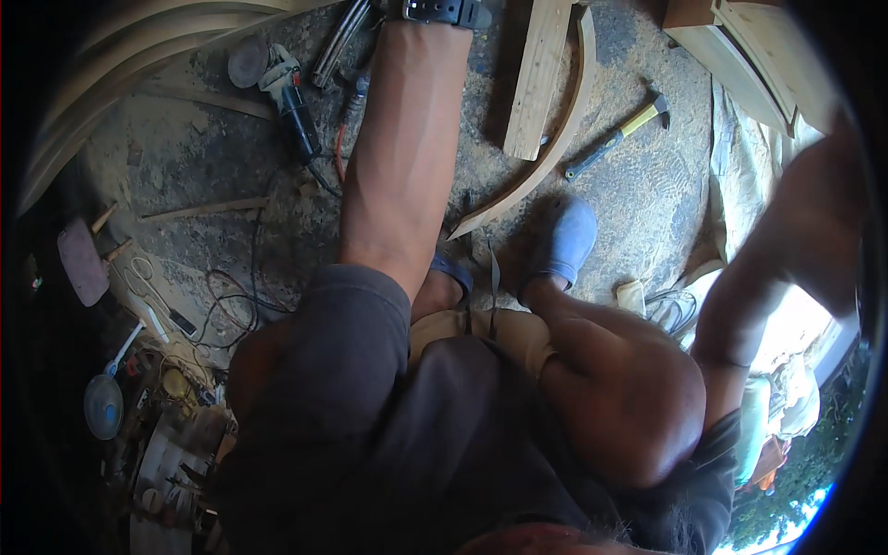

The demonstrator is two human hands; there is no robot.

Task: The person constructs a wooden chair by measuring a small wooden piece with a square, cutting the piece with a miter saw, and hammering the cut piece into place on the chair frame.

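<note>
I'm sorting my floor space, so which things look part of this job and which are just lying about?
Likely the job's (a guess; neither hand shows clearly):
straight pale wooden beam
curved pale wooden strip

Apparently lying about:
hammer with yellow-and-dark handle
black corded angle grinder
thin brown wooden stick

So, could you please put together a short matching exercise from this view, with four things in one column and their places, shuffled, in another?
Things
1. Hammer
2. Straight wooden board
3. Angle grinder
4. Dark wristwatch

Places
A. To the left of the bare left forearm
B. At the top edge of the picture, worn on the left arm
C. To the right of the curved wooden strip
D. Between the left forearm and the curved wooden strip

Right pairs: 1-C, 2-D, 3-A, 4-B
</note>
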